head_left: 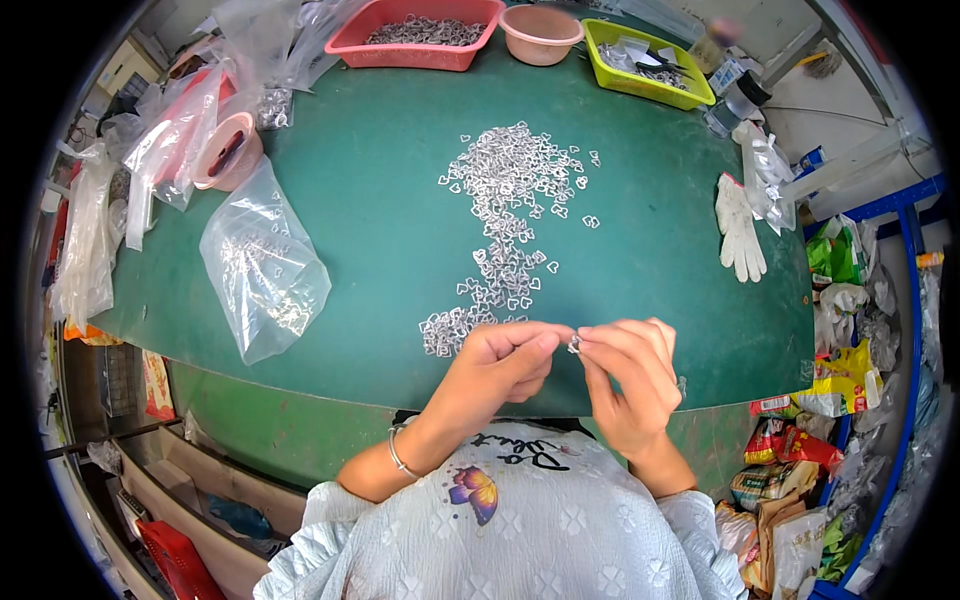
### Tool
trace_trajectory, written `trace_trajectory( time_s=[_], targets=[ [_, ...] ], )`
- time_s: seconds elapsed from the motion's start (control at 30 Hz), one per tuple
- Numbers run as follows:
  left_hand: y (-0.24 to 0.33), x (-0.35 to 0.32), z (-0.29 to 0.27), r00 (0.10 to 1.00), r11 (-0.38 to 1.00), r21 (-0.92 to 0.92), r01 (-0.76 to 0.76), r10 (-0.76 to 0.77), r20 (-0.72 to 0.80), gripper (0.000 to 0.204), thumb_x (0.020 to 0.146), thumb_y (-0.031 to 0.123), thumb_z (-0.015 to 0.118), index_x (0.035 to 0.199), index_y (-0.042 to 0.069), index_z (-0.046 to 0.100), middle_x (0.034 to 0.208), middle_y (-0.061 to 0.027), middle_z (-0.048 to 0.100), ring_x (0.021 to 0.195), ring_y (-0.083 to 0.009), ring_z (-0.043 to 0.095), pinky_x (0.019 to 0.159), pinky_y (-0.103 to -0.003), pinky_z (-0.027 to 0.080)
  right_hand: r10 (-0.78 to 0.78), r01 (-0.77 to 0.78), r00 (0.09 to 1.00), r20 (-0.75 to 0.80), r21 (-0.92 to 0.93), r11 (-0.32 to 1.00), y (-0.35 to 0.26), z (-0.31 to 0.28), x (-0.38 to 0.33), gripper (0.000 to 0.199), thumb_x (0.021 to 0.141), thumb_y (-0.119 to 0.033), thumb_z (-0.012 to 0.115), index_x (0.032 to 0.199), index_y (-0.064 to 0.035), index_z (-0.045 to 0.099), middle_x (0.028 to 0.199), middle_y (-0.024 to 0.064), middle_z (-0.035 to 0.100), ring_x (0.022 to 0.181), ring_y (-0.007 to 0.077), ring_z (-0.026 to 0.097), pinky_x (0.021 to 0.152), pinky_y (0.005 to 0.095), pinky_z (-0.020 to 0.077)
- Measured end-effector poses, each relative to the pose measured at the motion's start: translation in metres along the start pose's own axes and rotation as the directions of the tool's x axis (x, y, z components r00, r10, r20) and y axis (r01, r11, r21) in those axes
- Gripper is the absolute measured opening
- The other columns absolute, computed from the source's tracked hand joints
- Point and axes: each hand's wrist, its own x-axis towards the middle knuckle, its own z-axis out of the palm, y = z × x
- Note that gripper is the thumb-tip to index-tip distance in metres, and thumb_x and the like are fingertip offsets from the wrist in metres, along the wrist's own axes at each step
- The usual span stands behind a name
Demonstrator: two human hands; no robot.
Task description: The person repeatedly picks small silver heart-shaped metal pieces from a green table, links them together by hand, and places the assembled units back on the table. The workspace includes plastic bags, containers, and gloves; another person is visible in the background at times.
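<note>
My right hand (635, 375) pinches a small silvery metal piece (574, 344) between thumb and fingertips, close to the table's near edge. It looks like the loose heart-shaped metal rings (510, 170), though its outline is partly covered. My left hand (505, 360) is closed, its forefinger reaching over to the same piece; whatever its curled fingers hold is hidden. Just beyond the left hand lies a cluster of these rings (450, 330). From there a trail of them runs away to a larger heap at the middle of the green table (380, 240).
Along the far edge stand a red tray (340, 50) of metal pieces, a pink bowl (540, 35) and a yellow-green tray (640, 85) with pliers (668, 62). A clear plastic bag (265, 270) lies at left, a white glove (740, 230) at right. Blue-framed shelving (910, 330) stands rightward.
</note>
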Motion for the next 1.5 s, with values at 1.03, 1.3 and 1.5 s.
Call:
trace_trajectory(
  time_s=[1.03, 1.3, 1.5],
  targets=[
    [0.003, 0.004, -0.006, 1.000, 1.000, -0.019, 0.021, -0.020, 0.013, 0.015, 0.084, 0.009, 0.060, 0.094, -0.002, 0.063, 0.059, 0.0078, 0.042, 0.047, 0.0001, 0.029, 0.041, -0.019, 0.017, 0.272, -0.269, 0.962, 0.037, 0.336, 0.903, 0.005, 0.006, 0.003, 0.019, 0.063, 0.005, 0.070, 0.080, 0.0009, 0.065, 0.076, 0.0085, 0.063, 0.072, 0.0216, 0.055, 0.066, 0.0295, 0.0394],
    [0.004, 0.007, -0.006, 0.998, 0.998, 0.022, 0.059, -0.058, -0.030, 0.012, 0.084, 0.009, 0.060, 0.092, -0.001, 0.062, 0.059, 0.0073, 0.042, 0.048, 0.0000, 0.029, 0.042, -0.019, 0.018, 0.301, -0.298, 0.952, 0.046, 0.348, 0.889, 0.012, 0.010, -0.002, 0.015, 0.066, 0.006, 0.069, 0.078, 0.0009, 0.062, 0.074, 0.0091, 0.062, 0.072, 0.0216, 0.054, 0.068, 0.0303, 0.0417],
    [-0.011, 0.018, -0.015, 0.999, 0.998, 0.057, 0.031, -0.029, -0.033, 0.016, 0.088, 0.013, 0.057, 0.097, 0.001, 0.060, 0.066, 0.0057, 0.045, 0.051, -0.0006, 0.032, 0.043, -0.018, 0.021, 0.347, -0.343, 0.936, 0.051, 0.345, 0.874, 0.019, 0.021, -0.013, 0.016, 0.066, 0.006, 0.068, 0.079, -0.0003, 0.061, 0.075, 0.0085, 0.061, 0.072, 0.0221, 0.055, 0.068, 0.0316, 0.0411]
  ],
)
